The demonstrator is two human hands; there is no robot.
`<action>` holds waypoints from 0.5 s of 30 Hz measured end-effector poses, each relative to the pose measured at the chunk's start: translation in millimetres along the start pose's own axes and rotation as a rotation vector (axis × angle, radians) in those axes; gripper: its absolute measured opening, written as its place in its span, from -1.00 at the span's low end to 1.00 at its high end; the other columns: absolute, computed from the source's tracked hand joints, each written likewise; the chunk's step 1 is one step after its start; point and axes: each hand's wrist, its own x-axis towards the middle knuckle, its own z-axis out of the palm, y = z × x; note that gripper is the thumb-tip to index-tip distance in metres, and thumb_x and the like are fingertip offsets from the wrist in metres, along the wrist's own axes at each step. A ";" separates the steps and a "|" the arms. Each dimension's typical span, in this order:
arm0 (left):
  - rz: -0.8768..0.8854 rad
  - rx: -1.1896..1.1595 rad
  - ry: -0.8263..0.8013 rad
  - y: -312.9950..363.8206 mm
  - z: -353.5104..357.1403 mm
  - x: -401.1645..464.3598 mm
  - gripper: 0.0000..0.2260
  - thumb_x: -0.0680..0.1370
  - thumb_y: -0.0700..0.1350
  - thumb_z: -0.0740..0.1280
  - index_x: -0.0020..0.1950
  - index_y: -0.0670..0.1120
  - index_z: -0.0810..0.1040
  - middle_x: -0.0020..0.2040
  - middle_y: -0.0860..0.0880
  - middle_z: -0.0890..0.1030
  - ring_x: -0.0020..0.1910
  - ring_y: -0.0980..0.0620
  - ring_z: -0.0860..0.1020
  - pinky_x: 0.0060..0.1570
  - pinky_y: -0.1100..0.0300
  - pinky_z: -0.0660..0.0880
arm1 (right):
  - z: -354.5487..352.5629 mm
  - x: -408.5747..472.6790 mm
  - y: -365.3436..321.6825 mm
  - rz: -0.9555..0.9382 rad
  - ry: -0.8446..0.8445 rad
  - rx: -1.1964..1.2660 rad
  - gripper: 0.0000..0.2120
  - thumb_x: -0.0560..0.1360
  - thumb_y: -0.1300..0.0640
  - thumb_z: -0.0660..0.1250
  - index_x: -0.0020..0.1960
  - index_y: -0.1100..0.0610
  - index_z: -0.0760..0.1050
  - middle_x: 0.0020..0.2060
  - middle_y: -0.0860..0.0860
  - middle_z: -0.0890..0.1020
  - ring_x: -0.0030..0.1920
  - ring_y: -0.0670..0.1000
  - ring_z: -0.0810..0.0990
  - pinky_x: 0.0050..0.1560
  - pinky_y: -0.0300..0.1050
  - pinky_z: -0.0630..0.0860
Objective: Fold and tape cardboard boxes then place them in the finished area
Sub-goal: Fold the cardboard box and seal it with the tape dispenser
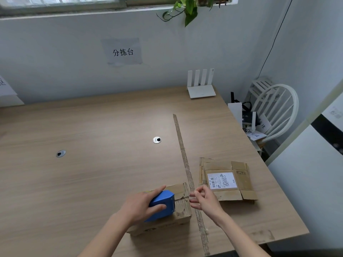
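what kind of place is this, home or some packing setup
Likely a small parcel packing or sorting station, not a home desk. A paper sign taped on the wall labels the wooden table, flattened cardboard boxes with a shipping label lie there, and the left hand holds a blue tape dispenser.

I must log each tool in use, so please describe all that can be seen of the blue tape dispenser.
The tape dispenser is a blue, boxy shell that looks like plastic, with a darker edge at its right end. It lies on top of the folded box, near the table's front edge. The left hand grips it from the left, fingers over the top and thumb on the near side. The right hand hovers just off its right end. No tape roll is visible.
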 end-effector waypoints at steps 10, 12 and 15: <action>-0.049 -0.026 -0.018 -5.8 -5.7 -1.9 -0.38 0.53 0.44 0.08 0.58 0.35 0.08 0.07 0.08 0.64 -0.03 0.06 0.55 -0.02 0.10 0.50 | 15.5 -5.6 3.3 -0.155 -0.016 -0.319 -0.91 0.66 0.08 0.24 0.00 0.05 0.45 -0.04 0.01 0.66 -0.02 -0.03 0.68 -0.04 -0.08 0.69; -0.049 -0.027 -0.019 -3.7 -6.1 -0.7 -0.38 0.54 0.43 0.09 0.58 0.34 0.08 0.10 0.09 0.64 -0.02 0.07 0.55 0.00 0.09 0.51 | 16.1 -5.9 1.2 -0.173 -0.028 -0.380 -0.90 0.66 0.07 0.23 -0.01 0.05 0.45 -0.06 0.02 0.66 -0.03 -0.04 0.68 -0.05 -0.09 0.69; -0.045 -0.014 -0.015 -1.2 -6.5 1.3 -0.38 0.55 0.42 0.09 0.59 0.33 0.09 0.16 0.10 0.64 0.05 0.05 0.57 0.04 0.08 0.52 | 14.6 -3.5 0.7 -0.096 -0.020 -0.276 -0.91 0.67 0.12 0.22 0.03 0.12 0.45 -0.01 0.05 0.66 -0.01 -0.03 0.69 -0.05 -0.09 0.69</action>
